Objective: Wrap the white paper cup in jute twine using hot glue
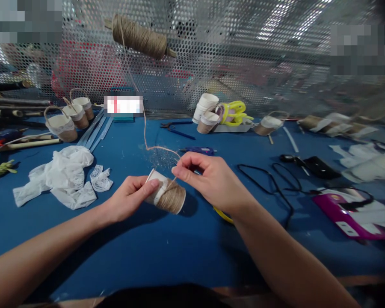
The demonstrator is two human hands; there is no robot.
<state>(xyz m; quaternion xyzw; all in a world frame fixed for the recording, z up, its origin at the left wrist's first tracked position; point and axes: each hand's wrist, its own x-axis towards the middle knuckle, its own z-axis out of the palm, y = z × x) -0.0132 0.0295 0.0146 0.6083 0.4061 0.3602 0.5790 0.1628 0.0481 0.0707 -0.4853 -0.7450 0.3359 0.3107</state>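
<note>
My left hand (133, 194) grips a small paper cup (170, 197) by its rim end, the cup lying tilted with its base toward the right. Brown twine is wound around the cup's lower part, and a whitish band shows near the rim. Between the thumb and forefinger of my right hand (208, 177) a strand of twine (162, 148) is pinched just above the cup. That strand runs back and up to a large twine spool (139, 37) hung on a stick at the perforated metal screen.
White lace (67, 171) lies at left. Behind it stand several twine-wrapped cups with handles (62, 127). Pliers (179, 128), a blue glue gun (199, 151), white cups (207, 107) and yellow-handled scissors (232, 113) are farther back. A black cable (272, 184) and a purple box (343, 216) lie at right.
</note>
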